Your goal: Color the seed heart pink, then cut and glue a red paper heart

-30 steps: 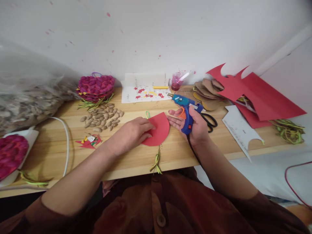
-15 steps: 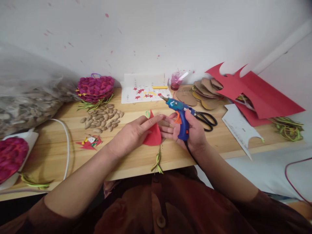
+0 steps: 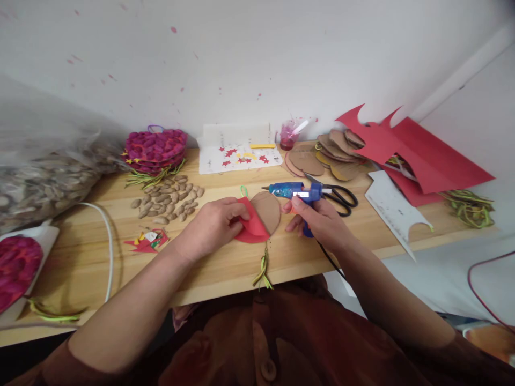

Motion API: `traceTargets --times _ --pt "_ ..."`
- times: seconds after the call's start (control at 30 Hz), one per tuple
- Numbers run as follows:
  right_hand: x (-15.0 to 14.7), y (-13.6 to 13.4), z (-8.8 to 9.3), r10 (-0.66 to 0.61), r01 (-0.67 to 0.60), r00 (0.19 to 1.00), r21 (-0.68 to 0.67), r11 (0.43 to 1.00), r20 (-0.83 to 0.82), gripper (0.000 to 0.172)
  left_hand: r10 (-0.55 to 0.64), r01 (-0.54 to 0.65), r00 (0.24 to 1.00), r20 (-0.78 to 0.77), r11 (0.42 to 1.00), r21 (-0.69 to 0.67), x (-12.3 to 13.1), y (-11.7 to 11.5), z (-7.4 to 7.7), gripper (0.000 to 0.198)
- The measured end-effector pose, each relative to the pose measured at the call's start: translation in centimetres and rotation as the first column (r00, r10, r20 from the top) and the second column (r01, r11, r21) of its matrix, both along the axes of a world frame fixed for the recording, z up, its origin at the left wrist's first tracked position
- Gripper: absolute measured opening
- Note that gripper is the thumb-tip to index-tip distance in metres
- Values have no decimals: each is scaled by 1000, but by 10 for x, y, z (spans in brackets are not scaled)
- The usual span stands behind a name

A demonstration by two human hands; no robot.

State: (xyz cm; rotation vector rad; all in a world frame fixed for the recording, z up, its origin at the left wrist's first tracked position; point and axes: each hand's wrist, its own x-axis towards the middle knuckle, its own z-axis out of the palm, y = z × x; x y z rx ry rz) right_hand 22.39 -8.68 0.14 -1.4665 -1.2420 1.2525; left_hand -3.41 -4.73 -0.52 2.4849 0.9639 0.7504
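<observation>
My left hand (image 3: pixel 217 222) pinches a piece of red paper (image 3: pixel 251 230), folded back over the left half of a round cardboard piece (image 3: pixel 266 210) on the table. A green loop (image 3: pixel 243 191) sticks out at the top of the cardboard, and a yellow-green tassel (image 3: pixel 263 268) hangs from its bottom over the table's front edge. In my right hand (image 3: pixel 316 217) is a blue hot glue gun (image 3: pixel 292 192), its nozzle pointing left above the cardboard. A glue stick shows at its rear. Black-handled scissors (image 3: pixel 341 199) lie just behind that hand.
Peanuts (image 3: pixel 171 198) lie in a loose pile at left, near red paper scraps (image 3: pixel 148 241) and a white cable (image 3: pixel 107 236). Pink-purple decorated pieces (image 3: pixel 156 150) stand behind them. Further right are a sheet with small stars (image 3: pixel 241 131), stacked cardboard shapes (image 3: pixel 341 147) and red paper sheets (image 3: pixel 438 155).
My left hand has peeled the red paper back to the left, uncovering the cardboard. My right hand has drawn away to the right and levelled the glue gun.
</observation>
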Motion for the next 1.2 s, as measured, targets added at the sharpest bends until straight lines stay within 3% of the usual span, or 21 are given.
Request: traceTargets --times 0.13,0.27,0.47,1.2 --pt "-1 -1 5 112 -116 961 2 993 251 45 -20 19 1000 -16 1000 -16 -1 0 2 19" --pt "-5 -2 11 178 -208 903 35 978 390 40 -22 22 1000 -13 999 -27 -1 0 2 18" --pt "-9 2 19 184 -268 801 65 961 570 46 -24 24 1000 -19 999 -36 -2 0 3 21" --pt "-13 7 22 191 -330 741 102 938 644 42 -19 19 1000 -15 999 -32 -1 1 3 21"
